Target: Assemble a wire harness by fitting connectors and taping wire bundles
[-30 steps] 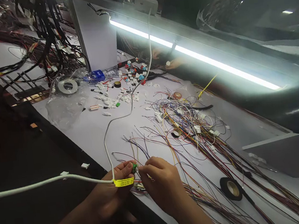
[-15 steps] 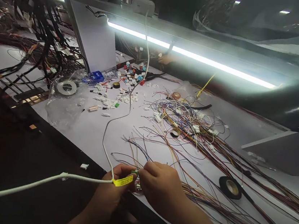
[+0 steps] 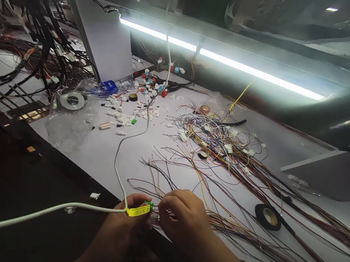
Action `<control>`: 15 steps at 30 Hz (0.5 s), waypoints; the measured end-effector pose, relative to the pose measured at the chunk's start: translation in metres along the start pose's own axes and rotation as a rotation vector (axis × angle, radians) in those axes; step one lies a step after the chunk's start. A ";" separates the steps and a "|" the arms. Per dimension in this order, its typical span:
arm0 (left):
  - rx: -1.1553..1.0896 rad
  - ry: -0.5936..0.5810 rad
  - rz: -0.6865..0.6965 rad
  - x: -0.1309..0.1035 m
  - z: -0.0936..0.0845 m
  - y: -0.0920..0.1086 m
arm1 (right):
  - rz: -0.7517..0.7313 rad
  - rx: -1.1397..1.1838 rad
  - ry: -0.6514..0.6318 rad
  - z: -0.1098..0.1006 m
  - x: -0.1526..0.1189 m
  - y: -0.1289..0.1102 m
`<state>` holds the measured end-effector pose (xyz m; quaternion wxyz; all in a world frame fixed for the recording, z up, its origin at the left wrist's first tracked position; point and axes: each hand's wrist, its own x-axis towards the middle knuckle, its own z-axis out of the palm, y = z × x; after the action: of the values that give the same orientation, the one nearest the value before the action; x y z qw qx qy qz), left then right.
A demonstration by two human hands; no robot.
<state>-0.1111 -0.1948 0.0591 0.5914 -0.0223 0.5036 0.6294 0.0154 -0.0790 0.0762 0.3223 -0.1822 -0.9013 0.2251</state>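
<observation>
My left hand (image 3: 129, 215) is closed around a small green connector (image 3: 148, 204), which pokes out past its fingertips. A yellow label (image 3: 138, 211) lies across the thumb side of that hand. It sits at the bend of a white cable (image 3: 44, 213) that runs off to the left and up toward the lamp. Just to the right, my right hand (image 3: 184, 219) has its fingers curled together, a small gap away from the connector. Thin wires pass beside and behind it; what its fingertips pinch, if anything, is hidden.
A wire bundle (image 3: 263, 171) with white connectors spreads across the white table. Black tape (image 3: 268, 217) lies on the right. Loose small connectors (image 3: 125, 116), a clear plastic bag (image 3: 72, 122) and a blue-labelled bottle (image 3: 108, 87) lie farther back. A bright tube lamp (image 3: 251, 77) spans the back.
My right hand has drawn apart from the left, so more of the green connector shows. The view has shifted slightly. A person's hand seen under the lamp has gone from sight.
</observation>
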 end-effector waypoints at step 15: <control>-0.054 -0.069 0.038 0.006 -0.001 -0.009 | 0.029 -0.037 -0.026 0.016 -0.005 0.003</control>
<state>-0.1069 -0.1933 0.0494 0.5955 -0.0069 0.4661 0.6543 0.0087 -0.0839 0.0609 0.3038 -0.1980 -0.9067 0.2155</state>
